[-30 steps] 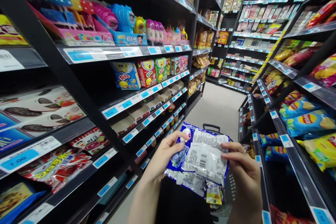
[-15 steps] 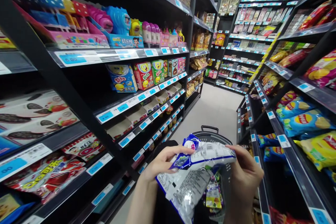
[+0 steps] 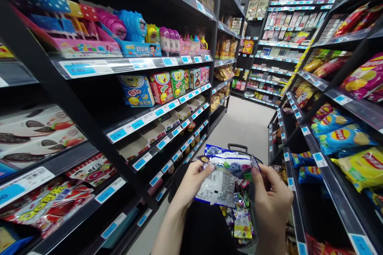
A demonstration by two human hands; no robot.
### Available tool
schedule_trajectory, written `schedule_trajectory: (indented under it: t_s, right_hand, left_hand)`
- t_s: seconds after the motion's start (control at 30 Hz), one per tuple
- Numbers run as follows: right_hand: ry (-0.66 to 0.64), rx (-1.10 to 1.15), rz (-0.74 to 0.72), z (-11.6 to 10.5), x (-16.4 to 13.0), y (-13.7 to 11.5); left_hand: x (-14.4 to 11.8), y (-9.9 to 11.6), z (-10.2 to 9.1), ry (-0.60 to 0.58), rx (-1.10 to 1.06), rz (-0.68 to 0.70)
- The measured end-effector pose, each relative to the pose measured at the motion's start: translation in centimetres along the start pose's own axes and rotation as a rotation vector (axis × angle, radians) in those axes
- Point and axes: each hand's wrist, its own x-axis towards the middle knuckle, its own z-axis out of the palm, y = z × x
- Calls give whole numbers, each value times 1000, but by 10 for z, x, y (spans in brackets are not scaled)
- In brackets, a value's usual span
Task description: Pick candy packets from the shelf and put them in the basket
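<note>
Snack packet (image 3: 223, 175) between hands (aisle)

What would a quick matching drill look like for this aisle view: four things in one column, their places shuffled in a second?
Things:
1. blue-and-white snack packet
2. shopping basket
3. yellow chip bags
4. SpongeBob boxes

Places:
A. shelf on the right
B. between left hand and right hand
C. shelf on the left
D. below the hands, handle showing beyond the packet

Pairs: 1-B, 2-D, 3-A, 4-C

Basket (image 3: 239, 148) mostly behind snack bag (image 3: 223, 179)
</note>
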Motion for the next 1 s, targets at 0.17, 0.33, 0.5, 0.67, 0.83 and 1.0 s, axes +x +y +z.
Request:
schedule_trajectory:
  t_s: [0.17,0.33,0.5,0.67,0.83,1.0]
  right_hand:
    - [31,181,268,6,-1,8]
    - [59,544,446,11,6,13]
    - [49,917,681,24,15,10]
    - [-218,959,674,29,14,15]
    - [-236,842,626,27,11,23]
    - [-322,755,556,25,12,21]
  left_hand:
    - [1,-4,0,-34,22,-15]
    - [3,-7,-5,77,9,-75]
    - [3,-2,-7,126,-7,-90]
    - [-2,1,-2,34,-109,-83]
    - [-4,0,-1,157,-204,-105]
    - [0,2,0,198,-133,-104]
